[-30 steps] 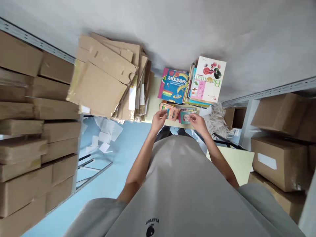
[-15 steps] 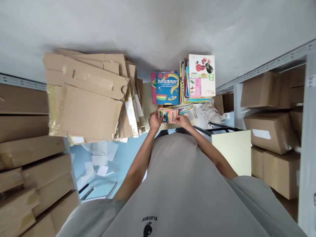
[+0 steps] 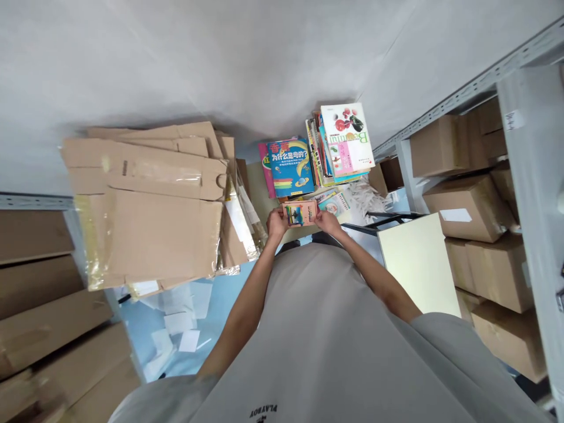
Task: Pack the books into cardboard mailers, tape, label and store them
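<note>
Between my two hands is a small pink book (image 3: 309,212) with a colourful picture on its cover. My left hand (image 3: 277,223) is closed on its left edge, and my right hand (image 3: 328,222) pinches the right edge. Whether it is one book or a few together I cannot tell. Just beyond my right hand lies a pale green booklet (image 3: 335,202). Farther back, a blue book with a banana on its cover (image 3: 291,170) rests over a pink one. To its right stands a tall stack of books topped by a white book (image 3: 358,154).
A big pile of flattened cardboard (image 3: 167,235) takes up the left side. Shredded paper (image 3: 368,198) lies right of the books, near a cream board (image 3: 416,264). Shelves of cardboard boxes (image 3: 493,258) line both sides. Loose papers (image 3: 180,323) lie low on the left.
The whole view has tilted and shifted with my head. The pink book stays in both hands, now held flatter toward me with its cover more fully visible.
</note>
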Available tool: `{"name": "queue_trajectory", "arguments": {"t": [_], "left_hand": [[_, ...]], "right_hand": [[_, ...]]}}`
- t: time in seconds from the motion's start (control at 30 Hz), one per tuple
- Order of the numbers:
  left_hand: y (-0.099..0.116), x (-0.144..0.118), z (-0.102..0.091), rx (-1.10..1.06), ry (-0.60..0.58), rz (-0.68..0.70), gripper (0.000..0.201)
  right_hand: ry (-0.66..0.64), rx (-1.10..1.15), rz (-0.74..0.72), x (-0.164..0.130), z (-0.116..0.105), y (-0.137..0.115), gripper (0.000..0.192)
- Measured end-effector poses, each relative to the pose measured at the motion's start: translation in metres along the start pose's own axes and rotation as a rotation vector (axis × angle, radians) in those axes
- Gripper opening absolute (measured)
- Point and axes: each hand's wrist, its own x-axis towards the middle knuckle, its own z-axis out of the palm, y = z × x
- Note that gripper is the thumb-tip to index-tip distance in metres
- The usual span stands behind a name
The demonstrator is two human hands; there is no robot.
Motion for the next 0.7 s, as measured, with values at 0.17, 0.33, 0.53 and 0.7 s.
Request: {"name": "queue_trajectory", "arguments": {"t": [0.17, 0.33, 0.53, 0.7], "left_hand": [[0.004, 0.005, 0.001, 0.014, -0.014, -0.009, 0.017], [0.004, 0.004, 0.001, 0.041, -0.067, 0.006, 0.014], [0.036, -0.013, 0.001, -0.054, 0.111, 0.222, 0.041], [0.132, -0.019, 0.008, -0.438, 0.048, 0.691, 0.059]], "right_hand": [[-0.011, 0.069, 0.024, -0.007, -0.003, 0.003, 0.023], [-0.035, 0.133, 0.019, -0.010, -0.008, 0.003, 0.017], [0.190, 0.284, -0.153, -0.019, -0.079, 0.022, 0.025], [0.816, 0.519, -0.273, 0.012, -0.193, 0.066, 0.052]]}}
